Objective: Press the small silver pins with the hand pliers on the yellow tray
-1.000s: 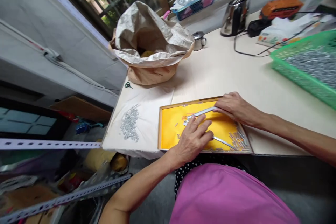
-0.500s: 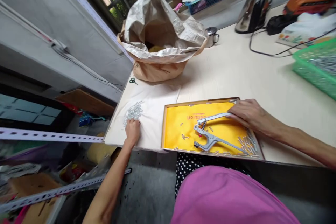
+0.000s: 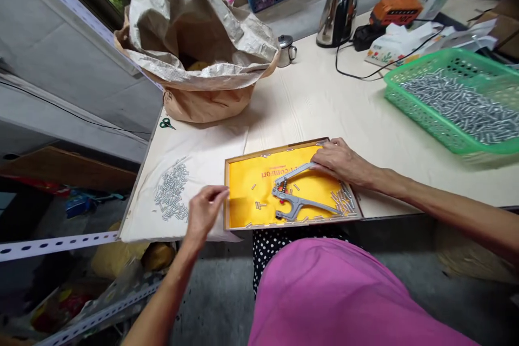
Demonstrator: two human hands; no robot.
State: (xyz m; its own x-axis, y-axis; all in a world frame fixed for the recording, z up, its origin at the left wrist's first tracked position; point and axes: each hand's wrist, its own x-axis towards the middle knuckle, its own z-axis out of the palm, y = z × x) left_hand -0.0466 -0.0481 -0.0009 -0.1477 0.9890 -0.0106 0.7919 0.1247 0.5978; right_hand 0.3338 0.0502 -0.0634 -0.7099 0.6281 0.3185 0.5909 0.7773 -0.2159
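Observation:
A wooden-framed yellow tray [image 3: 243, 184] lies at the table's front edge. On it rest grey metal hand pliers [image 3: 298, 200], a few loose small metal pieces, and a pile of them [image 3: 344, 200] at the right end. My right hand [image 3: 340, 161] rests on the pliers' upper handle, fingers curled over it. My left hand [image 3: 205, 211] hovers between the tray's left edge and a heap of small metal pieces [image 3: 170, 192] on a white cloth [image 3: 194, 157]. Its fingertips are pinched together; whether they hold a piece I cannot make out.
A big crumpled paper sack [image 3: 194, 38] stands at the back left, small green scissors [image 3: 166, 123] beside it. A green basket [image 3: 454, 100] full of metal pieces sits at the right. A kettle [image 3: 338, 8], a steel cup [image 3: 286, 48] and cables are farther back. Perforated shelf rails [image 3: 57, 243] run at the left.
My left hand went from the tray to the heap on the cloth, then came back toward the tray's left edge. My right hand stayed on the pliers' handle. The camera swung.

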